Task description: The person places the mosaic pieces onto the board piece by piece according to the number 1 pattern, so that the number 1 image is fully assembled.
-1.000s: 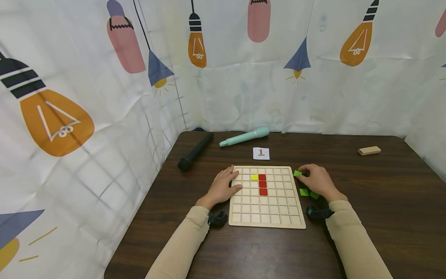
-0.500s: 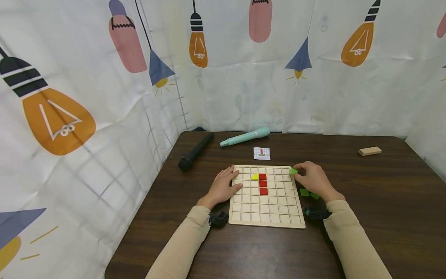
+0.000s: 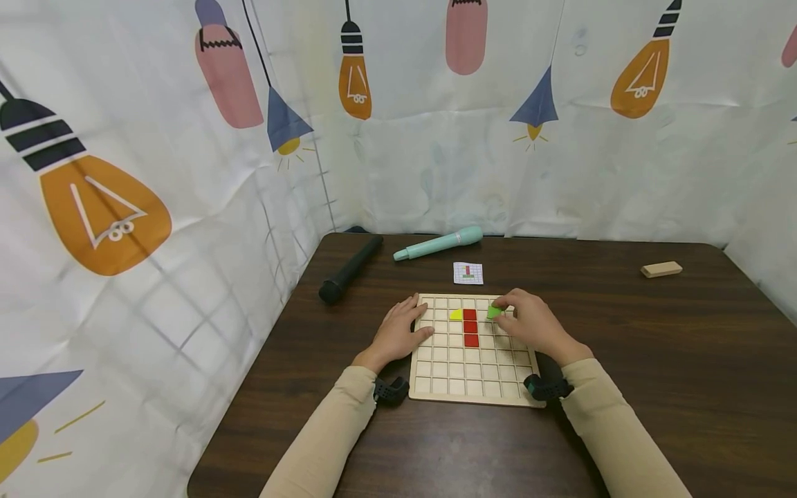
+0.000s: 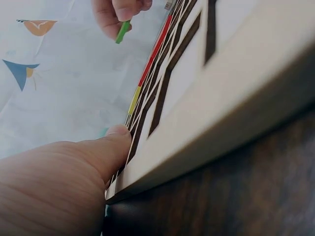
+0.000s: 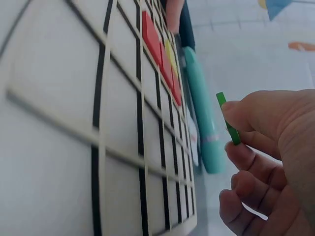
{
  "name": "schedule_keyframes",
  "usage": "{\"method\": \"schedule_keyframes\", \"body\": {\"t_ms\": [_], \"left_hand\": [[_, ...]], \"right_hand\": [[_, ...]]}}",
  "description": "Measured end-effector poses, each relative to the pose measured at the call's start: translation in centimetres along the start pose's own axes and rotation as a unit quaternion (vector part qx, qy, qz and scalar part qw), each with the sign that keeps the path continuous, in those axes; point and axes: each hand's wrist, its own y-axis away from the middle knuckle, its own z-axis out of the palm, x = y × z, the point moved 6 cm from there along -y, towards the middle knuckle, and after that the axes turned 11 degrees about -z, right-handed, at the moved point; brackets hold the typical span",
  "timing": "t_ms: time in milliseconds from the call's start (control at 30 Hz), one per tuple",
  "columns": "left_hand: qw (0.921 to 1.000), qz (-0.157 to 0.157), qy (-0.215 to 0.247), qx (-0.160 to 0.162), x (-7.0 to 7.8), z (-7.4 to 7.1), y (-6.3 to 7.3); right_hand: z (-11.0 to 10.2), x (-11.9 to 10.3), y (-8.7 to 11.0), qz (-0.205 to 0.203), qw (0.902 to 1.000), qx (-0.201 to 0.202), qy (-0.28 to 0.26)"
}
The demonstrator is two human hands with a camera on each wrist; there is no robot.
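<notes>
A wooden grid board point(image 3: 448, 377) lies on the table, holding a column of three red square tiles point(image 3: 470, 327) with a yellow tile point(image 3: 456, 315) beside the topmost. My left hand point(image 3: 394, 335) rests on the board's left edge, fingers extended; its thumb point(image 4: 110, 147) lies against the rim in the left wrist view. Above the upper right cells, my right hand point(image 3: 537, 324) pinches a thin green tile point(image 5: 229, 119) between thumb and fingers. That tile is clear of the board in the right wrist view. The right forearm covers the spot where other green tiles lay.
Behind the board lies a small printed pattern card point(image 3: 468, 273). A teal microphone point(image 3: 438, 243) and a black microphone point(image 3: 350, 270) lie at the back left. One wooden block point(image 3: 661, 269) is at the back right. Printed curtains stand behind the table.
My right hand has picked the green tile up from beside the board and carried it left over the upper right cells. The left hand has stayed on the board's edge.
</notes>
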Motion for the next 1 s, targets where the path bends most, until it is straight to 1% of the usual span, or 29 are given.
{"method": "schedule_keyframes", "body": {"t_ms": [167,400,633,800,1000], "left_hand": [[1.0000,0.002,0.000,0.002,0.1,0.0,-0.1],[1.0000,0.001,-0.008,0.001,0.3,0.0,-0.1],[1.0000,0.005,-0.007,0.003,0.4,-0.1,-0.1],[0.9999,0.008,-0.004,0.008,0.3,-0.1,0.0],[1.0000,0.005,-0.002,0.006,0.2,-0.1,0.0]], "right_hand": [[0.8,-1.7,-0.5,-0.017,0.9998,-0.007,0.003],[2.0,-2.2,-0.7,-0.016,0.9996,-0.022,0.004],[2.8,-3.6,-1.0,-0.047,0.9978,-0.046,-0.006],[3.3,-4.5,-1.1,-0.057,0.9969,-0.055,-0.002],[3.9,-5.1,-1.1,-0.065,0.9956,-0.067,0.003]]}}
